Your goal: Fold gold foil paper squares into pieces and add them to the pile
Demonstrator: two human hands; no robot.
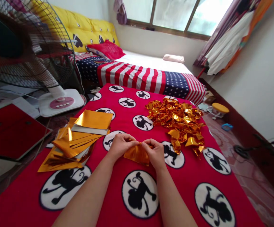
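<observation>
Between my two hands is a gold foil paper sheet (137, 155), partly folded, held by its upper edge just above the red cloth. My left hand (121, 145) pinches that edge from the left with thumb and fingers. On the other side my right hand (154, 152) grips the same paper, its thumb close to the left thumb. Flat gold paper sheets (77, 140) lie in a loose, fanned stack to the left, some showing pale undersides. Beyond my right hand spreads a heap of folded gold foil pieces (177, 118).
The red cloth (140, 195) with monkey prints covers the surface under my hands. A fan (60, 102) stands at the left. Behind is a bed (137, 75) with striped and starred fabric. A yellow stool (219, 107) stands on the floor at right.
</observation>
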